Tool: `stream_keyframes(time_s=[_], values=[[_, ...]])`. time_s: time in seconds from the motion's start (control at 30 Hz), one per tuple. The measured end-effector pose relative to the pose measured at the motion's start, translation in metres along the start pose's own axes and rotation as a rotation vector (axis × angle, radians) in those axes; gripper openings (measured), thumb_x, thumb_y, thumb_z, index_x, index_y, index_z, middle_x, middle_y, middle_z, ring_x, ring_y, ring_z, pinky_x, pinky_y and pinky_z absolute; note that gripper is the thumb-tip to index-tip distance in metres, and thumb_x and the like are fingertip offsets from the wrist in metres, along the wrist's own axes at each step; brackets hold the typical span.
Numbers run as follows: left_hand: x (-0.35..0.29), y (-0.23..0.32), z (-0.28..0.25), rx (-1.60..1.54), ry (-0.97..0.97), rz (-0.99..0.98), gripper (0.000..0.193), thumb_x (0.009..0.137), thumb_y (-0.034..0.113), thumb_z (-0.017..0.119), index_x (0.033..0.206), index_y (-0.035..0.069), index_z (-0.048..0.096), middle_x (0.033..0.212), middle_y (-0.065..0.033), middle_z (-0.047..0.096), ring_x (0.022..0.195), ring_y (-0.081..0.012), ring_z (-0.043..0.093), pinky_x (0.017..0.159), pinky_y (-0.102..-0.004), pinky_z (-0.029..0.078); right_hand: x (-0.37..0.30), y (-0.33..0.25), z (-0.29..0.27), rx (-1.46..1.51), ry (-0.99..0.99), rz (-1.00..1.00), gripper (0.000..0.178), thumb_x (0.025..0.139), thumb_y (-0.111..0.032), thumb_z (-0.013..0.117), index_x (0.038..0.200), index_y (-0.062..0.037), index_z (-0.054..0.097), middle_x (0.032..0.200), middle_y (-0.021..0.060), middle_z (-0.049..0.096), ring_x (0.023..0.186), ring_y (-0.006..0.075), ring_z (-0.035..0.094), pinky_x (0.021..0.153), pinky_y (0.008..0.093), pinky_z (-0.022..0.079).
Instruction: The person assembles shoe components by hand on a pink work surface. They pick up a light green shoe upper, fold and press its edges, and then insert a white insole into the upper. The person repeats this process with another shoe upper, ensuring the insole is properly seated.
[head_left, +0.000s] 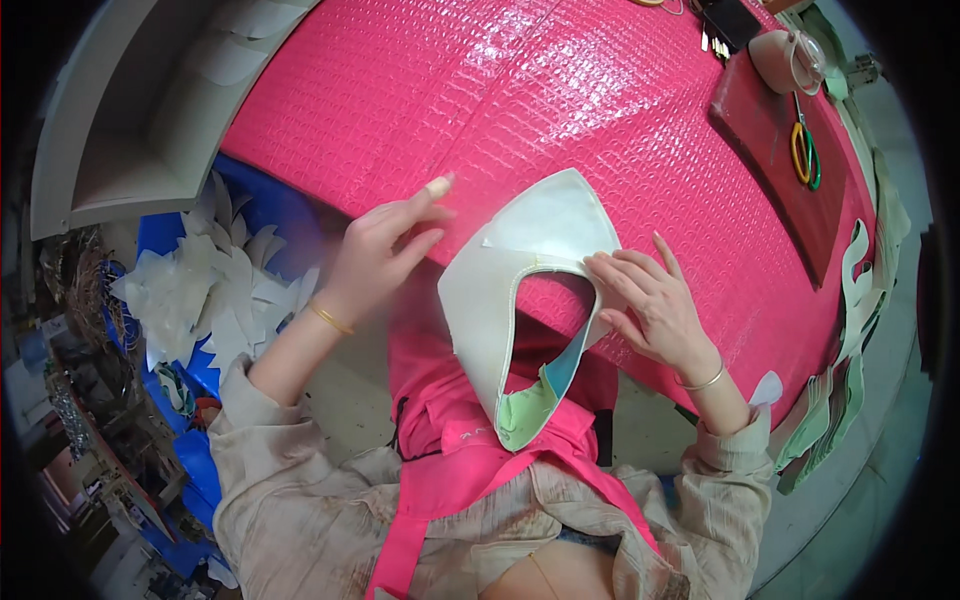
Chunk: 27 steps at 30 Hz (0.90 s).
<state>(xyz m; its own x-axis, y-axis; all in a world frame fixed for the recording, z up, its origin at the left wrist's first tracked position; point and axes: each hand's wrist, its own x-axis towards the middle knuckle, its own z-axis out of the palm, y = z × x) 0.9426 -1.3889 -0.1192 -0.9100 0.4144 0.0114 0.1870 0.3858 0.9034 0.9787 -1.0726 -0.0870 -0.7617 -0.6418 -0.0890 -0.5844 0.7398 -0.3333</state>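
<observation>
A white shoe upper (pixel 478 290) with stitched edges leans over the near edge of the pink table, its lower loop hanging before my pink apron. Pale green and blue lining shows inside the loop. My right hand (pixel 650 305) grips the upper's right rim between thumb and fingers. To the left of the upper, my left hand (pixel 395 235) is raised and holds nothing, its thumb and fingers apart. A pale cover sits on one fingertip of that hand, which is slightly blurred.
The table wears a shiny pink textured cover (pixel 400 110). On its right lie a dark red board (pixel 770 150), scissors (pixel 803 155) and a pale cup (pixel 775 62). White scraps (pixel 215 290) pile on blue sheeting at left, below a grey bin (pixel 150 150). Green-white strips (pixel 835 390) hang at right.
</observation>
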Motion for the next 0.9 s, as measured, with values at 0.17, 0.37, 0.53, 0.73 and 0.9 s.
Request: stream_keyframes(time_s=[0.17, 0.37, 0.53, 0.73, 0.9], values=[[0.019, 0.005, 0.036, 0.275, 0.012, 0.376, 0.045, 0.067, -0.001, 0.064, 0.112, 0.004, 0.058, 0.079, -0.0082, 0.056, 0.079, -0.0231, 0.055, 0.073, -0.0329, 0.045, 0.008, -0.007, -0.003, 0.002, 0.010, -0.001, 0.050, 0.077, -0.027, 0.061, 0.123, -0.0085, 0.049, 0.107, 0.0052, 0.058, 0.100, 0.0209, 0.054, 0.104, 0.0467, 0.026], [0.025, -0.008, 0.029, 0.458, -0.130, 0.616, 0.040, 0.070, 0.003, 0.060, 0.110, 0.009, 0.061, 0.080, -0.0058, 0.057, 0.073, -0.0199, 0.057, 0.067, -0.0317, 0.048, 0.007, -0.007, -0.002, 0.023, 0.046, 0.029, 0.050, 0.076, -0.028, 0.063, 0.120, -0.0079, 0.051, 0.103, 0.0058, 0.059, 0.099, 0.0203, 0.054, 0.105, 0.0462, 0.026], [0.015, -0.009, 0.010, 0.564, -0.147, 0.762, 0.037, 0.072, 0.007, 0.058, 0.107, 0.014, 0.062, 0.093, -0.0029, 0.062, 0.086, -0.0188, 0.060, 0.077, -0.0331, 0.048, 0.003, -0.005, 0.002, -0.020, 0.071, 0.010, 0.048, 0.076, -0.029, 0.063, 0.118, -0.0079, 0.052, 0.101, 0.0065, 0.060, 0.099, 0.0206, 0.055, 0.105, 0.0462, 0.025], [0.004, 0.002, 0.004, 0.656, -0.216, 0.622, 0.033, 0.072, 0.008, 0.058, 0.105, 0.013, 0.061, 0.110, -0.0054, 0.060, 0.107, -0.0218, 0.055, 0.093, -0.0364, 0.042, 0.024, 0.009, -0.016, 0.044, -0.129, 0.002, 0.050, 0.079, -0.030, 0.059, 0.124, -0.0107, 0.047, 0.113, 0.0085, 0.054, 0.111, 0.0211, 0.048, 0.107, 0.0471, 0.020], [0.019, 0.007, 0.049, 0.448, -0.132, 0.516, 0.037, 0.078, 0.010, 0.056, 0.115, 0.011, 0.055, 0.116, -0.0059, 0.058, 0.110, -0.0212, 0.054, 0.095, -0.0396, 0.040, 0.047, 0.025, 0.011, -0.069, -0.031, -0.022, 0.057, 0.084, -0.036, 0.050, 0.136, -0.0190, 0.034, 0.143, 0.0014, 0.029, 0.132, 0.0180, 0.026, 0.109, 0.0474, 0.012]])
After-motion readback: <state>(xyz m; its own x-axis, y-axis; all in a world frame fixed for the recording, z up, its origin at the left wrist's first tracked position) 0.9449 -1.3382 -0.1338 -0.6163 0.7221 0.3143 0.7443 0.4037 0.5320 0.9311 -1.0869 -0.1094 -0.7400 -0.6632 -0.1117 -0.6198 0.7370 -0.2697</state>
